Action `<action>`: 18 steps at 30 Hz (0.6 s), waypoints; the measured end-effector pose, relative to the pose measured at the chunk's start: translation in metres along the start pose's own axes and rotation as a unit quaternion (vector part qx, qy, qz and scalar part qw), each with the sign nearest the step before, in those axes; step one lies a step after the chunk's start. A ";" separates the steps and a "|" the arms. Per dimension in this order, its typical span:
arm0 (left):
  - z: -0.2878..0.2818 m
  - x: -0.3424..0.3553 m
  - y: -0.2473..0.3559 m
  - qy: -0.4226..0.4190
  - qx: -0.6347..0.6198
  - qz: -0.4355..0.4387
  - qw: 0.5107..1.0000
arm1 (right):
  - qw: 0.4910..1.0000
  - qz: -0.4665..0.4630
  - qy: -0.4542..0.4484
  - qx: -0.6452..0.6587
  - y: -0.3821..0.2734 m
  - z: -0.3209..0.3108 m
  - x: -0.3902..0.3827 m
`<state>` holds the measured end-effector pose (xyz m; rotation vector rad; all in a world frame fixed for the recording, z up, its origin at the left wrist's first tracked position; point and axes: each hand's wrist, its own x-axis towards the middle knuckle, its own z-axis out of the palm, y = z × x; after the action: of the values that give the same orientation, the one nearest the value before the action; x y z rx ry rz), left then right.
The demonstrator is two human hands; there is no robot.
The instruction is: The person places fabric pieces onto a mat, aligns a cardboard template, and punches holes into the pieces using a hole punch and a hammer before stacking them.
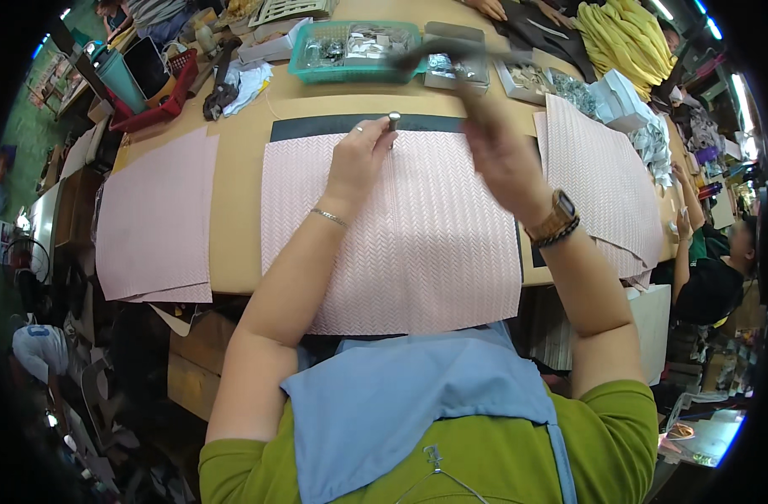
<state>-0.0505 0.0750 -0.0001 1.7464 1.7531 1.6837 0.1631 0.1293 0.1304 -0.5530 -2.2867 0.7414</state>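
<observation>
A metal punch [394, 122] stands roughly upright near the far edge of a pink woven-textured sheet [417, 244], just right of the left hand [358, 160], whose thumb and fingers pinch it while its round top shows above them. To the right of it, the right hand [505, 164] is raised and closed around the handle of a motion-blurred hammer [474, 101], its head up beyond the punch and apart from it. Under the sheet lies a dark board [317, 127], flanked by a left pink stack [157, 223] and a right pink stack [598, 176], with a teal basket [350, 75] of small metal parts farther back.
</observation>
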 end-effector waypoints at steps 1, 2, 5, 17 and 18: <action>0.000 -0.001 -0.002 -0.004 0.022 0.004 1.000 | 0.981 0.101 -0.115 -0.118 -0.002 0.004 -0.010; -0.001 -0.003 -0.004 -0.009 0.044 0.008 0.999 | 0.975 0.167 -0.127 -0.067 -0.001 0.006 -0.010; 0.000 -0.007 -0.005 0.004 0.031 -0.014 0.999 | 0.979 0.145 -0.129 -0.066 0.009 -0.011 -0.016; -0.050 0.011 -0.036 0.137 -0.274 -0.269 0.913 | 0.884 0.199 0.052 -0.421 0.125 -0.061 -0.128; -0.082 0.005 -0.046 0.131 -0.197 -0.239 0.942 | 0.910 0.144 0.054 -0.385 0.105 -0.050 -0.124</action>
<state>-0.1399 0.0462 -0.0021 0.8753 1.6090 1.9194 0.3026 0.1567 0.0374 -1.2715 -2.3627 -0.1171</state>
